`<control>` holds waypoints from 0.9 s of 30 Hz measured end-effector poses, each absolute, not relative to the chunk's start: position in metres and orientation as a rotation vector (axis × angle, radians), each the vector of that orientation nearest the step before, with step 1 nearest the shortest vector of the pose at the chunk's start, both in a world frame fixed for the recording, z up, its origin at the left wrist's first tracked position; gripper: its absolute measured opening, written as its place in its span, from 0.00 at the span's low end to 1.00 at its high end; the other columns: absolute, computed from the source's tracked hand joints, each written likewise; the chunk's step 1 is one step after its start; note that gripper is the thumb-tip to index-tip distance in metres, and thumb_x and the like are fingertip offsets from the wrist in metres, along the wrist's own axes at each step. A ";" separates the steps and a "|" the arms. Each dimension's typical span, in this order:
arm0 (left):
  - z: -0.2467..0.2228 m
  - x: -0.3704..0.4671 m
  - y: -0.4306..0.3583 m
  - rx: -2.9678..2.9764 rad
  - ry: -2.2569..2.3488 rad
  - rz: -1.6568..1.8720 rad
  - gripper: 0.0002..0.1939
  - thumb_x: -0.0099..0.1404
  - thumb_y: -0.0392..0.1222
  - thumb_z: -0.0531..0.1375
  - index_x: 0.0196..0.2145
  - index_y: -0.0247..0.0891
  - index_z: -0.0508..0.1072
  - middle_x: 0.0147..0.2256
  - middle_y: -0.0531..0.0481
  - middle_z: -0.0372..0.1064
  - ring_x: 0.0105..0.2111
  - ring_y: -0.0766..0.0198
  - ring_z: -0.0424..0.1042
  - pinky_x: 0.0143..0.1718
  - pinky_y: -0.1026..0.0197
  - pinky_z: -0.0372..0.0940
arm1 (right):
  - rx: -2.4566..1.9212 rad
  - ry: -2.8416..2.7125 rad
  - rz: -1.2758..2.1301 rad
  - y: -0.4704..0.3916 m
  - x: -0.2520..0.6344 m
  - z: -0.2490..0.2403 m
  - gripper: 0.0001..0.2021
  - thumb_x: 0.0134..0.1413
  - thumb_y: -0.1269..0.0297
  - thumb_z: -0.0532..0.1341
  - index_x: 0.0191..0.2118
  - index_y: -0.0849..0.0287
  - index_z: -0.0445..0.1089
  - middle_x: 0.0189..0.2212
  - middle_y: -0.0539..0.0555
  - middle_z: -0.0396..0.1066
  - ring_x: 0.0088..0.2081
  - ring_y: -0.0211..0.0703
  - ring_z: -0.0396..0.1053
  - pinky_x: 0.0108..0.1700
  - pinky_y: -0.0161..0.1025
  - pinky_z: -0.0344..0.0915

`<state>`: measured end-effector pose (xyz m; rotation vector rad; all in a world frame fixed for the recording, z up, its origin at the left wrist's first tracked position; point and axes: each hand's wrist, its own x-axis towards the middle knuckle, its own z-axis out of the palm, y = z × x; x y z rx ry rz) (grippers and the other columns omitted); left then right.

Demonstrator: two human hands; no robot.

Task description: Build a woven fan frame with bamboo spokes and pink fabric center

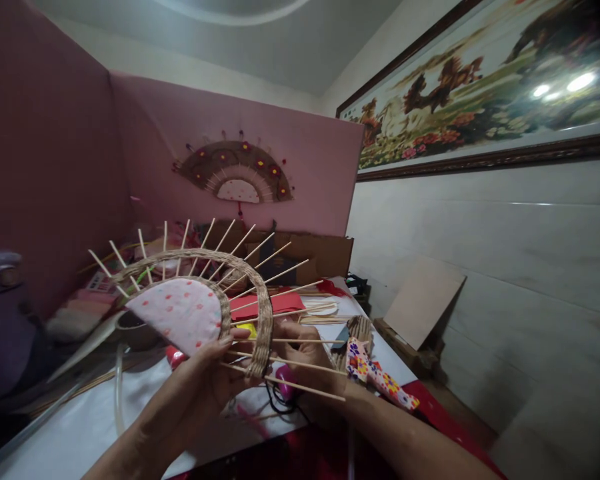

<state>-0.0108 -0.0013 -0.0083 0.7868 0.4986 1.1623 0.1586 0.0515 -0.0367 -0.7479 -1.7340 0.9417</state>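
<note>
A half-round craft fan is held up in front of me. Thin wooden sticks spread outward from its pink, dotted half-circle centre, and a braided twine band crosses them in an arc. My left hand grips the fan's lower corner, thumb on the edge of the dotted centre and fingers behind the sticks. At the band's lower end, my right hand has its fingers curled against the outer edge, partly behind the sticks. Its fingertips are partly hidden.
A finished-looking fan hangs on the pink partition. On the white table lie red paper, loose wooden sticks, a flower-patterned cloth piece and a purple object. A cardboard piece stands behind; bundled materials sit left.
</note>
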 end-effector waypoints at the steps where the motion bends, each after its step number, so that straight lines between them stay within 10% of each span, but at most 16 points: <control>1: -0.009 -0.012 0.000 0.778 0.499 1.166 0.12 0.64 0.34 0.52 0.38 0.31 0.75 0.34 0.40 0.76 0.38 0.55 0.74 0.40 0.53 0.68 | -0.745 -1.724 0.933 0.052 0.159 -0.037 0.13 0.54 0.56 0.58 0.30 0.61 0.72 0.27 0.54 0.69 0.31 0.41 0.66 0.32 0.35 0.63; 27: -0.008 -0.010 0.000 0.690 0.444 1.173 0.12 0.63 0.32 0.52 0.36 0.30 0.76 0.30 0.42 0.76 0.29 0.61 0.75 0.32 0.59 0.70 | -0.678 -1.644 0.100 0.049 0.171 -0.033 0.06 0.56 0.67 0.58 0.29 0.59 0.70 0.21 0.50 0.70 0.23 0.36 0.66 0.27 0.32 0.61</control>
